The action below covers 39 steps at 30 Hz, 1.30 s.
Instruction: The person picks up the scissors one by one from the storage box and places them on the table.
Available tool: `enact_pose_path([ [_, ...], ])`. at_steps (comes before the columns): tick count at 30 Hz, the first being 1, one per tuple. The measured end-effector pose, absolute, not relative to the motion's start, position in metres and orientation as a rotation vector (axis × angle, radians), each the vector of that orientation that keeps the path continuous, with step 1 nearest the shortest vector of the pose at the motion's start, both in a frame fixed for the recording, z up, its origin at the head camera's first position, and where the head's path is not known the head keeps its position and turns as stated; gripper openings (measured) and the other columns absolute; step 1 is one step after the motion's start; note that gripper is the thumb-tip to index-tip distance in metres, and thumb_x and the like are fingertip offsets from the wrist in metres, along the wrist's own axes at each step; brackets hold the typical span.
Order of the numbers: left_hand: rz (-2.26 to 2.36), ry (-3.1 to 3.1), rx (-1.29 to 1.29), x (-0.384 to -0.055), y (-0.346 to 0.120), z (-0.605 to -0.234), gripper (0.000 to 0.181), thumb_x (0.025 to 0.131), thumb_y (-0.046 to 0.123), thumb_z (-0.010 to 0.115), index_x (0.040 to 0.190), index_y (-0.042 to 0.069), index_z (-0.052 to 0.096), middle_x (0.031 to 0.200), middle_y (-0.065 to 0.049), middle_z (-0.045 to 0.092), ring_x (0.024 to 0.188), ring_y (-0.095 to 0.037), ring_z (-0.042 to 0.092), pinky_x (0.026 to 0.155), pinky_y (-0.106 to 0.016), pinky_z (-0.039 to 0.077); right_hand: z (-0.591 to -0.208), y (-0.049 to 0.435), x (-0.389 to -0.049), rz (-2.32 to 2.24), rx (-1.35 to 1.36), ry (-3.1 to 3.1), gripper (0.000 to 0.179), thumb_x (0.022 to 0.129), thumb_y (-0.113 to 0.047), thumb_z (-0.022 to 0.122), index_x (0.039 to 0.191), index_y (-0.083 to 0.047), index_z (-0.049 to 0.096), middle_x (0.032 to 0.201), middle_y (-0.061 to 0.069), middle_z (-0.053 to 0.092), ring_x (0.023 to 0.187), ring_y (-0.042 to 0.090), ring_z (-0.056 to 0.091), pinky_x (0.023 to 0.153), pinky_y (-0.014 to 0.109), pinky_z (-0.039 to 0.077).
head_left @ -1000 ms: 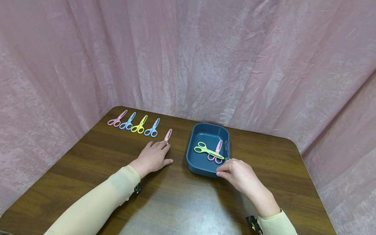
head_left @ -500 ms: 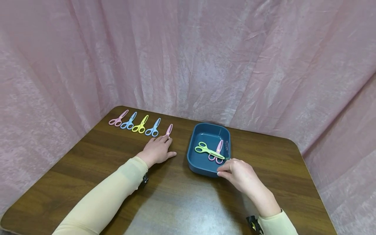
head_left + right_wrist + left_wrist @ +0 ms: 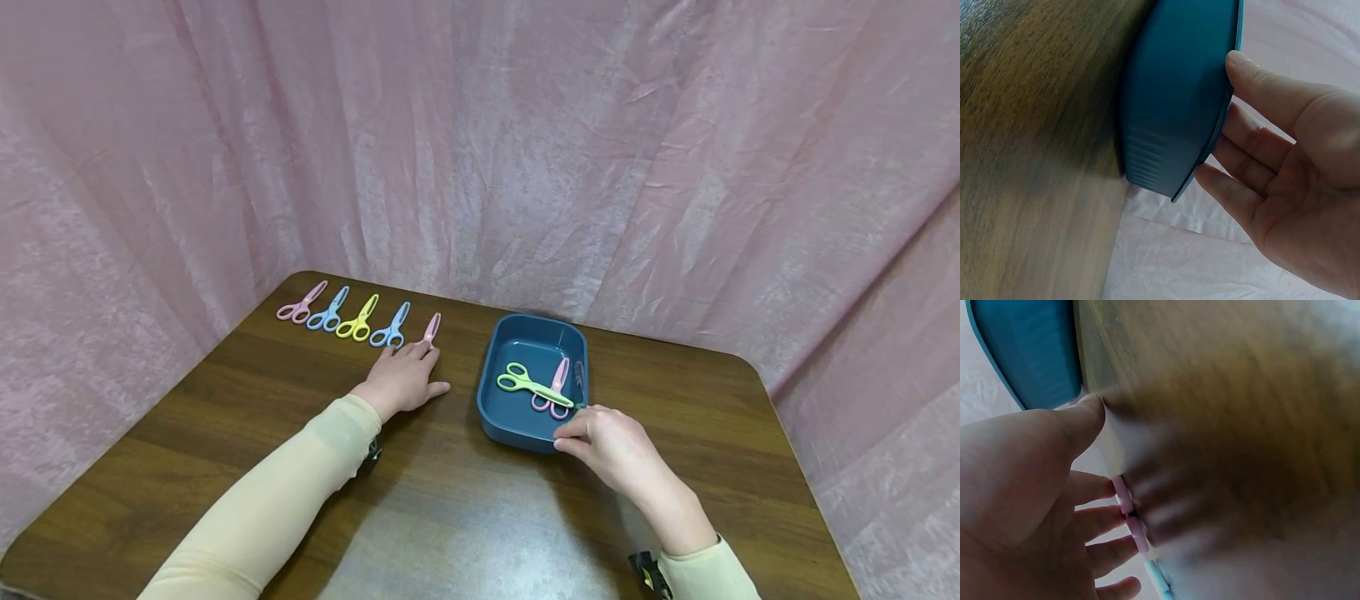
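Observation:
My left hand (image 3: 402, 380) lies over the handle end of pink scissors (image 3: 432, 327), fingers extended and spread. In the left wrist view its fingertips touch the pink handle loops (image 3: 1123, 494); in the head view those loops are hidden. My right hand (image 3: 617, 446) pinches the near right corner of a dark blue plastic bin (image 3: 517, 438), as the right wrist view shows with the thumb at the rim (image 3: 1239, 37). Inside the bin, light green scissors (image 3: 534, 387) lie across another pink pair (image 3: 560, 372).
Left of my left hand runs a row of scissors: blue (image 3: 396, 321), yellow (image 3: 361, 317), blue (image 3: 331, 309) and pink (image 3: 305, 303). All lie on a brown wooden table (image 3: 480, 517). Pink curtains (image 3: 525, 167) hang behind and at both sides.
My left hand has slid the pink scissors away from me, up level with the row's end. The hand has also shifted slightly right. My right hand and the bin stay put.

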<state>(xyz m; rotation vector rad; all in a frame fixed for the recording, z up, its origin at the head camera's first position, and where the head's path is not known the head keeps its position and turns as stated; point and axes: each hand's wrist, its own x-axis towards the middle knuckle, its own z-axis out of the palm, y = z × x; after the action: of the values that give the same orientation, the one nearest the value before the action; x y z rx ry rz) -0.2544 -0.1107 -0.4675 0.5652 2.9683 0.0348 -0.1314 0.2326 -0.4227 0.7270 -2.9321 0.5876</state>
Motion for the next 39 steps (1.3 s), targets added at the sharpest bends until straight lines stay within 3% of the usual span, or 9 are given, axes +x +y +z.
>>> enact_pose_path([
  [26,0.054,2.964,0.538,-0.267,-0.11,-0.473,0.081,0.111,0.058,0.059,0.168,0.003,0.043,0.175,-0.019,0.036,0.162,-0.041,0.034,0.127,-0.066,0.029,-0.423,0.233,-0.131,0.593,0.739,-2.923,0.005,0.095,-0.019,0.088,0.098,-0.022,0.089,0.096,-0.011,0.08,0.096,0.018,0.075,0.083,0.041,0.061],
  [39,0.02,3.07,0.636,-0.261,-0.107,-0.454,0.079,0.112,0.055,0.06,0.169,0.003,0.041,0.176,-0.018,0.037,0.162,-0.042,0.033,0.128,-0.065,0.028,-0.421,0.232,-0.132,0.598,0.728,-2.935,0.006,0.094,-0.016,0.088,0.1,-0.018,0.089,0.096,-0.008,0.081,0.097,0.02,0.075,0.085,0.044,0.061],
])
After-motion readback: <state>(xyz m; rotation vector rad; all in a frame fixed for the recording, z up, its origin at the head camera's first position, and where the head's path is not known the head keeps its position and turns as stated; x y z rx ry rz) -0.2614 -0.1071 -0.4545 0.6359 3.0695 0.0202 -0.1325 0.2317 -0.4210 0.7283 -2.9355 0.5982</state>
